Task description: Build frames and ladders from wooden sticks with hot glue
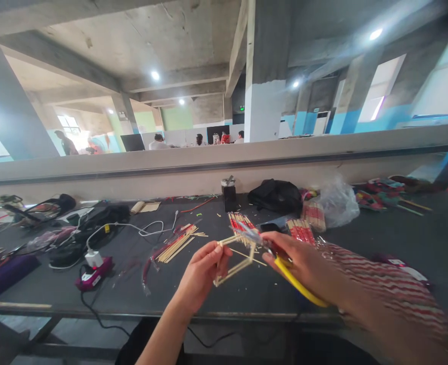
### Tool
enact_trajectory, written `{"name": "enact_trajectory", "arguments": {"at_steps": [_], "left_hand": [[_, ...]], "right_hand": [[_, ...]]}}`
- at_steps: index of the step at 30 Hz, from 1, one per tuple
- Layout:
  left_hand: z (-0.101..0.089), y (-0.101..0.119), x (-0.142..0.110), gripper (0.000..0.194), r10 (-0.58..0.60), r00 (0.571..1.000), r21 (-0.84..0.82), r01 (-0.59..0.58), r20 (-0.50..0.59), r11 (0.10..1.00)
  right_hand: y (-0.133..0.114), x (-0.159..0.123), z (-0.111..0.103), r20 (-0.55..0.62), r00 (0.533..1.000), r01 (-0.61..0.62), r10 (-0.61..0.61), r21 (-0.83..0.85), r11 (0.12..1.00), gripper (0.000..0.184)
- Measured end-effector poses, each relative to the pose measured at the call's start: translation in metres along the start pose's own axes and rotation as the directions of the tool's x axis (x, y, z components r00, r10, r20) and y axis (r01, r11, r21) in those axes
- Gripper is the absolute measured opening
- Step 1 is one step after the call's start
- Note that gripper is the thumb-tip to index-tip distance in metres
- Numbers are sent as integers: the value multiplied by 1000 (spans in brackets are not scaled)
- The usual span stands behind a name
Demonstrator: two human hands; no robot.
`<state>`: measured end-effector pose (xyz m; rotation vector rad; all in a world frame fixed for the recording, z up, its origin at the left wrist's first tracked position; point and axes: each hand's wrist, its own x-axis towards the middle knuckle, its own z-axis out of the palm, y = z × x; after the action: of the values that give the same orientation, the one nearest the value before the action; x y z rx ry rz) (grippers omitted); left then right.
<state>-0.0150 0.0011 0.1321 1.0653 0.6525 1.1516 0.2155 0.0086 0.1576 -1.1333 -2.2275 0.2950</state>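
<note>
My left hand (209,266) pinches the near left corner of a small open frame of pale wooden sticks (236,272), held just above the dark table. My right hand (296,253) is closed round yellow-handled scissors (300,285). Their grey blades are blurred and reach over the frame's upper right side; whether they touch a stick I cannot tell. Behind the frame lies a bundle of chopsticks with red wrapping (241,223). Loose chopsticks (178,244) are spread to the left of my left hand.
A black bag (275,195), a clear plastic bag (338,200) and a black box (229,196) stand along the back. At left is a purple power strip (95,274) with a white charger and cable. Striped cloth (391,284) lies under my right forearm. People sit beyond the partition.
</note>
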Motion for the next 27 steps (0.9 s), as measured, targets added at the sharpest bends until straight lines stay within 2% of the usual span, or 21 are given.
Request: {"name": "enact_trajectory", "arguments": {"at_steps": [3,7,10,16,21,27], "left_hand": [[3,-6,-5,25,99,992,101,-91,-72,991],[6,-14,-12,26,207,964,267,-159,-165,951],[5,-18,-17,28,244,957,345,-178,-155,922],[0,-21,-24,28,312,940,434,-226,-137,872],[-2,-21,-27,27,330,935,448,-241,-131,861],[-3,-24,-30,27,357,918,467,-243,-173,850]], "right_hand": [[-7,-3,9,20,993,121,-120,-46,992,26],[-13,1,12,114,981,167,-156,-101,981,33],[-18,5,12,165,972,193,-167,-157,969,35],[-28,9,19,160,962,260,-219,-309,915,44],[-31,11,25,152,959,280,-240,-351,893,41],[-29,13,34,127,950,312,-285,-418,853,50]]}}
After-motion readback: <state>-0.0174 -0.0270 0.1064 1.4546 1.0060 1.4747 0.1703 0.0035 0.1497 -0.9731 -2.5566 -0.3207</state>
